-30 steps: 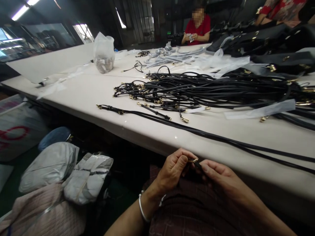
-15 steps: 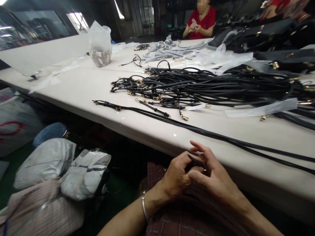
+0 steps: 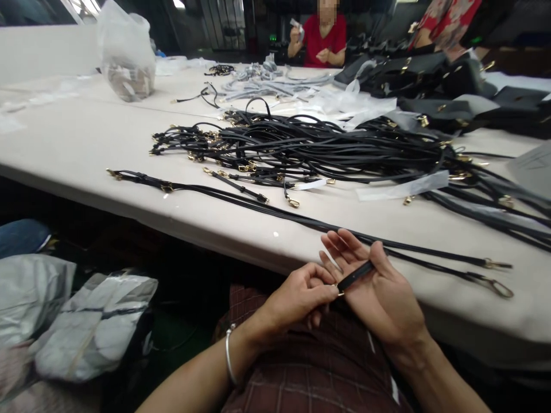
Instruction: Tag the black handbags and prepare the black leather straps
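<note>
A short black strap (image 3: 355, 276) with a gold buckle spans the gap between my hands, above my lap and by the table edge. My left hand (image 3: 303, 295) pinches its buckle end between thumb and fingers. Palm up, my right hand (image 3: 381, 292) has the strap lying across it, with the thumb over the strap's far end and the other fingers stretched out. Just beyond, a pair of long black straps (image 3: 275, 207) with gold clips lies along the front of the table. Behind it is a large tangled pile of black straps (image 3: 318, 140) with gold fittings.
The pale table (image 3: 77, 143) carries a plastic bag (image 3: 127, 57), clear wrapping (image 3: 275, 86) and black bags (image 3: 408, 77) at the back. Wrapped bundles (image 3: 97, 324) lie on the floor at left. Across the table a person in red (image 3: 325, 37) handles something small; another person stands at right.
My right hand has opened out, palm up, and the strap between my hands shows more fully. The camera view has turned rightward, so the ends of the long straps now show.
</note>
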A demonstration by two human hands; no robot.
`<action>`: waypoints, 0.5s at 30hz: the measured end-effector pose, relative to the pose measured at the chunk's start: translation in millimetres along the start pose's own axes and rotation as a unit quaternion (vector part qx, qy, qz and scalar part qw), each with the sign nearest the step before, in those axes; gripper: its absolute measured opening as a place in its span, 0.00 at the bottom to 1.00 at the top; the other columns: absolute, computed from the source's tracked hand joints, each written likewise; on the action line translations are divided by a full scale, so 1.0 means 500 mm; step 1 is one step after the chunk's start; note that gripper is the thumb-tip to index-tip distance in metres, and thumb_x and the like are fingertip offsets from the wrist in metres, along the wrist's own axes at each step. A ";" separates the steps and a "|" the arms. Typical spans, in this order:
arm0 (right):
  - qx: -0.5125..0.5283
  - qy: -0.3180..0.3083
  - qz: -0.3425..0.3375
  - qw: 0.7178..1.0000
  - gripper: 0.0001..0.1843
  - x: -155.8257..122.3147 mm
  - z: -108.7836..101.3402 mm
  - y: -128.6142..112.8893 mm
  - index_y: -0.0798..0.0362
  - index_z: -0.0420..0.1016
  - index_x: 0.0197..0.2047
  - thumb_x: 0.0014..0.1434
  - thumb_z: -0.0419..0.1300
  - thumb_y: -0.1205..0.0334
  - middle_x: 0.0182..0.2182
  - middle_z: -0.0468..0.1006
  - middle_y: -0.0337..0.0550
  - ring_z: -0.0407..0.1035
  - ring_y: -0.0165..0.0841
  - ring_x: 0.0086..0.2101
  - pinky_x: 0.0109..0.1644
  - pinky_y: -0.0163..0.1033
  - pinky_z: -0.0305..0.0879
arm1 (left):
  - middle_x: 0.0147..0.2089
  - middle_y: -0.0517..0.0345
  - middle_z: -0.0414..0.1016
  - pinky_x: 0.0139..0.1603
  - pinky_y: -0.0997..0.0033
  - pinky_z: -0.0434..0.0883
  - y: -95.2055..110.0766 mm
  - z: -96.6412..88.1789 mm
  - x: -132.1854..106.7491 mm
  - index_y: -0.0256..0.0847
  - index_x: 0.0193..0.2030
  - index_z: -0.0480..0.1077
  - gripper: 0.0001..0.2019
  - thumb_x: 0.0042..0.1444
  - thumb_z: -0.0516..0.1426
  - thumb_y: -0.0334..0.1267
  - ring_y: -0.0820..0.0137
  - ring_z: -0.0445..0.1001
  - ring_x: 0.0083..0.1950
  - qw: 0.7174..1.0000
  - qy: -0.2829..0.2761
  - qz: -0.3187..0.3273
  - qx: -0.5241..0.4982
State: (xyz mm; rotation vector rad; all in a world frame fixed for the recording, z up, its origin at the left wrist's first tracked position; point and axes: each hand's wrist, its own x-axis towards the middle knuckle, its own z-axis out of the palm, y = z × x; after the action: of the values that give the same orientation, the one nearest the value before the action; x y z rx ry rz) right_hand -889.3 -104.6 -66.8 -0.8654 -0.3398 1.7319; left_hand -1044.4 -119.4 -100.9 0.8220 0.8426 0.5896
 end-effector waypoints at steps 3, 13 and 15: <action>0.033 -0.005 -0.016 0.999 0.25 0.001 -0.005 -0.011 0.50 0.81 0.49 0.70 0.49 0.44 0.53 0.80 0.43 0.64 0.39 0.63 0.67 0.47 0.65 | 0.23 0.67 0.70 0.15 0.82 0.58 -0.006 0.004 0.008 0.39 0.45 0.66 0.17 0.54 0.61 0.46 0.80 0.62 0.16 0.998 -0.037 -0.051 -0.020; -0.018 0.020 -0.025 0.999 0.24 0.012 -0.068 -0.052 0.47 0.79 0.53 0.66 0.54 0.40 0.56 0.78 0.42 0.64 0.41 0.63 0.63 0.48 0.70 | 0.20 0.67 0.67 0.17 0.79 0.52 -0.015 -0.003 0.026 0.38 0.33 0.70 0.15 0.57 0.59 0.49 0.81 0.56 0.16 0.999 0.005 0.002 0.053; -0.072 0.023 0.001 0.997 0.25 0.002 -0.093 -0.051 0.49 0.80 0.53 0.62 0.61 0.40 0.55 0.79 0.46 0.67 0.43 0.60 0.60 0.45 0.72 | 0.20 0.67 0.67 0.17 0.79 0.52 -0.016 -0.007 0.026 0.38 0.32 0.69 0.15 0.58 0.59 0.49 0.81 0.56 0.16 0.997 0.027 0.009 0.077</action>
State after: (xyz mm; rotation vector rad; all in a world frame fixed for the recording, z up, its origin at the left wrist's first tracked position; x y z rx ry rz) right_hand -839.1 -104.2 -83.5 -1.0086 -0.4384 1.7027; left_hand -1039.2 -112.9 -114.5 0.9581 0.9389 0.5701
